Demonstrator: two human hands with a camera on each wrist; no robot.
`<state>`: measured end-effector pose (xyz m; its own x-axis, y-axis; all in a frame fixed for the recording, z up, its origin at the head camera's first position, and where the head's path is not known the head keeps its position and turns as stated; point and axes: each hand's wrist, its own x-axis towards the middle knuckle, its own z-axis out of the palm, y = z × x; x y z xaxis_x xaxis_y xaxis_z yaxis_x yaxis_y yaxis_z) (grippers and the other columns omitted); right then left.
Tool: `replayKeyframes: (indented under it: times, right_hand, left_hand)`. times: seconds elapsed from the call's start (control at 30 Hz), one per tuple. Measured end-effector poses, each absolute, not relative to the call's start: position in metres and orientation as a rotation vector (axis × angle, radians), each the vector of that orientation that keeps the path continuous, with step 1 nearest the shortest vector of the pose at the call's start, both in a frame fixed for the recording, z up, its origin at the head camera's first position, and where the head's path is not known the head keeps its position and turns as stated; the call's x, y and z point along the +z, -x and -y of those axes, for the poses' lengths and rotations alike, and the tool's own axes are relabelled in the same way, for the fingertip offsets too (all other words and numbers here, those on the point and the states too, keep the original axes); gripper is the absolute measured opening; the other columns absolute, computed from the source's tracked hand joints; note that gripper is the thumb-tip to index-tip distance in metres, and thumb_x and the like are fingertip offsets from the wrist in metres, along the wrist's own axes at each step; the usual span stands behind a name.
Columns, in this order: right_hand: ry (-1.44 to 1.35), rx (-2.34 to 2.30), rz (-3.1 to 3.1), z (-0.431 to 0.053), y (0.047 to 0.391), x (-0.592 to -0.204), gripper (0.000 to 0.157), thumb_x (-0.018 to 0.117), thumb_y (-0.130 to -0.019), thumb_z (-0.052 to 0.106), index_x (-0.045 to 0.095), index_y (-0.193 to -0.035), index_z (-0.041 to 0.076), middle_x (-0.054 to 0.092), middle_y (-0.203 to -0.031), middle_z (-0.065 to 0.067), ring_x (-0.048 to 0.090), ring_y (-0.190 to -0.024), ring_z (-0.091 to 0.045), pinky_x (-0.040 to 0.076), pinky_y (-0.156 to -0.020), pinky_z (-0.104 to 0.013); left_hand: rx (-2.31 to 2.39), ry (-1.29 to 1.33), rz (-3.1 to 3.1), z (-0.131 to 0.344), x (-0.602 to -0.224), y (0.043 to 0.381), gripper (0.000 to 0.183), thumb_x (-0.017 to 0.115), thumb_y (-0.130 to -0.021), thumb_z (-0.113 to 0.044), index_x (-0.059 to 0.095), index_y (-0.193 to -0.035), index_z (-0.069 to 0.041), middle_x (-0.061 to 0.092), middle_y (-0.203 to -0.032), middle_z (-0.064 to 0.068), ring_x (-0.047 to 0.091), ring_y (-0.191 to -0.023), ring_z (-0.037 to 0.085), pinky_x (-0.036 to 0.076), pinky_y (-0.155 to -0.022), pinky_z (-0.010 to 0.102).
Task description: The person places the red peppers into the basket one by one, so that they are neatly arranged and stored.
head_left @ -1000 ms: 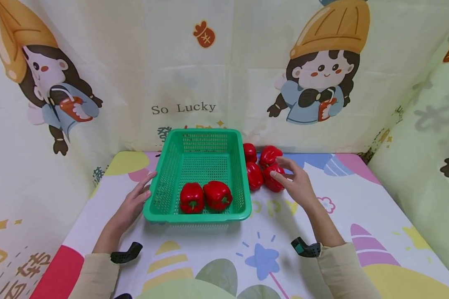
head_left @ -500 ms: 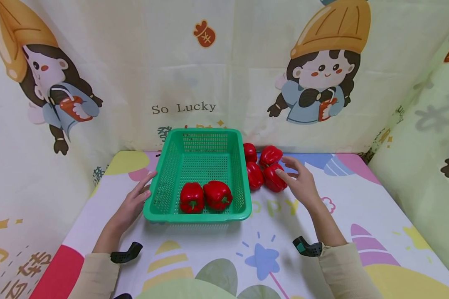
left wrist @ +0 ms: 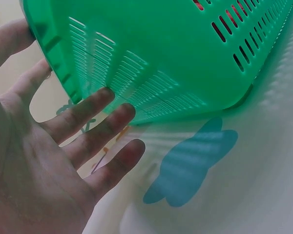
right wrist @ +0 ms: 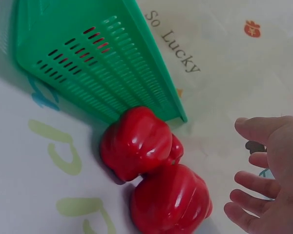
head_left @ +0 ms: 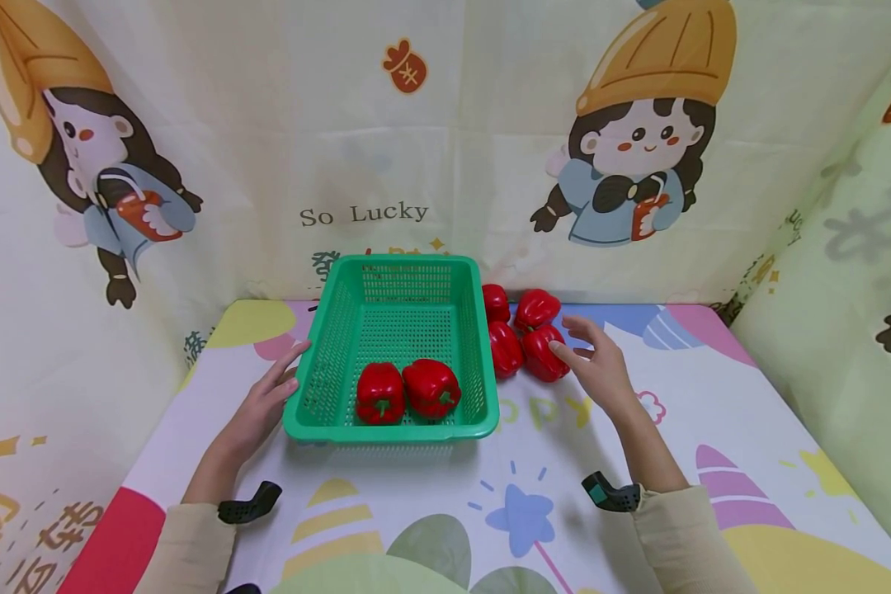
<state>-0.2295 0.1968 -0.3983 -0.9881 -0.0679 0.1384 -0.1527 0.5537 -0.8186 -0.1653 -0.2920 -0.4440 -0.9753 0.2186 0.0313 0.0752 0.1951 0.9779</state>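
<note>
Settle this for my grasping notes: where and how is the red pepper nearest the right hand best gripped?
Probably the bulging middle of that red pepper, from above and the right, where the right hand is. Its rounded sides should suit a wide grasp; a neighbour pepper crowds its left and a rear pepper its far side.

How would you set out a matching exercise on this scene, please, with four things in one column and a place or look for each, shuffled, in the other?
Things
1. Left grip
2. Right grip
3. Basket
4. Two red peppers

Places and looks
A. Holding nothing, beside the four other peppers
B. Inside, towards the near edge
C. At the left rim, fingers mostly straight
D. Green, with slotted walls

Right pairs: 1-C, 2-A, 3-D, 4-B
</note>
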Motion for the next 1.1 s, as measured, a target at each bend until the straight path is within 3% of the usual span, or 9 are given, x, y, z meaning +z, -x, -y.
replayKeyframes:
  times: [0.2, 0.43, 0.53, 0.63, 0.67, 0.73, 0.87, 0.97, 1.1]
  right_hand:
    - [-0.184, 1.427, 2.697, -0.1978, 0.2291, -0.3989, 0.06, 0.063, -0.092, 0.039, 0.043, -0.141, 0.013, 0.048, -0.144, -0.013, 0.045, -0.133, -0.036, 0.044, -0.104, -0.052]
    - [-0.168, 1.423, 2.712, -0.199, 0.2294, -0.401, 0.058, 0.063, -0.092, 0.038, 0.044, -0.141, 0.013, 0.048, -0.143, -0.012, 0.045, -0.133, -0.035, 0.044, -0.105, -0.051]
    - [-0.16, 1.424, 2.714, -0.1997, 0.2299, -0.4025, 0.058, 0.063, -0.092, 0.038, 0.044, -0.141, 0.012, 0.048, -0.144, -0.012, 0.044, -0.133, -0.036, 0.044, -0.105, -0.051]
    - [-0.156, 1.423, 2.713, -0.2, 0.23, -0.4039, 0.058, 0.063, -0.092, 0.037, 0.044, -0.141, 0.012, 0.048, -0.144, -0.012, 0.044, -0.133, -0.035, 0.044, -0.105, -0.051]
    - [-0.153, 1.424, 2.714, -0.1998, 0.2298, -0.404, 0.058, 0.063, -0.092, 0.037, 0.044, -0.141, 0.012, 0.048, -0.143, -0.012, 0.044, -0.133, -0.035, 0.044, -0.105, -0.051]
    - [-0.15, 1.422, 2.715, -0.1999, 0.2296, -0.4044, 0.058, 0.063, -0.092, 0.037, 0.044, -0.141, 0.012, 0.049, -0.143, -0.012, 0.045, -0.133, -0.035, 0.044, -0.105, -0.051]
    - [-0.148, 1.429, 2.71, -0.1997, 0.2293, -0.4044, 0.058, 0.064, -0.092, 0.036, 0.044, -0.141, 0.012, 0.049, -0.143, -0.012, 0.045, -0.133, -0.035, 0.044, -0.105, -0.05]
    - [-0.148, 1.443, 2.702, -0.1998, 0.2291, -0.4045, 0.058, 0.064, -0.092, 0.036, 0.044, -0.141, 0.012, 0.049, -0.144, -0.012, 0.045, -0.133, -0.035, 0.044, -0.105, -0.05]
    - [-0.143, 1.457, 2.698, -0.2005, 0.2293, -0.4053, 0.058, 0.064, -0.092, 0.036, 0.044, -0.141, 0.012, 0.048, -0.144, -0.012, 0.045, -0.133, -0.035, 0.044, -0.105, -0.05]
  left_hand:
    - [1.912, -0.279, -2.333, 0.2922, -0.4443, 0.1657, 0.057, 0.035, -0.104, -0.033, 0.015, -0.156, -0.024, 0.005, -0.164, 0.0, 0.019, -0.145, 0.031, 0.013, -0.112, 0.07]
    - [1.897, -0.305, -2.344, 0.2928, -0.4434, 0.1648, 0.056, 0.034, -0.104, -0.032, 0.015, -0.156, -0.025, 0.007, -0.164, 0.001, 0.03, -0.136, 0.005, 0.017, -0.114, 0.066]
    - [1.882, -0.325, -2.352, 0.2933, -0.4433, 0.1645, 0.055, 0.034, -0.105, -0.032, 0.015, -0.156, -0.025, 0.009, -0.163, 0.003, 0.034, -0.13, -0.002, 0.029, -0.114, 0.043]
    - [1.881, -0.337, -2.354, 0.294, -0.4435, 0.1644, 0.055, 0.034, -0.105, -0.031, 0.016, -0.156, -0.025, 0.01, -0.163, 0.005, 0.035, -0.129, -0.003, 0.035, -0.102, 0.019]
    - [1.881, -0.337, -2.353, 0.2941, -0.4435, 0.1644, 0.055, 0.034, -0.105, -0.031, 0.016, -0.156, -0.024, 0.009, -0.163, 0.005, 0.035, -0.129, -0.003, 0.035, -0.1, 0.016]
    - [1.881, -0.342, -2.354, 0.2944, -0.4436, 0.1642, 0.055, 0.034, -0.105, -0.031, 0.015, -0.156, -0.023, 0.008, -0.163, 0.006, 0.035, -0.129, -0.003, 0.035, -0.098, 0.014]
    - [1.865, -0.328, -2.367, 0.2944, -0.4436, 0.1643, 0.055, 0.034, -0.105, -0.031, 0.015, -0.156, -0.023, 0.007, -0.164, 0.004, 0.033, -0.13, -0.002, 0.032, -0.11, 0.037]
    - [1.861, -0.325, -2.37, 0.2946, -0.4437, 0.1645, 0.055, 0.034, -0.105, -0.031, 0.015, -0.156, -0.024, 0.006, -0.164, 0.002, 0.032, -0.13, -0.002, 0.028, -0.111, 0.046]
    - [1.873, -0.336, -2.36, 0.2947, -0.444, 0.1642, 0.055, 0.034, -0.105, -0.031, 0.015, -0.156, -0.024, 0.007, -0.164, 0.004, 0.034, -0.13, -0.003, 0.034, -0.105, 0.025]
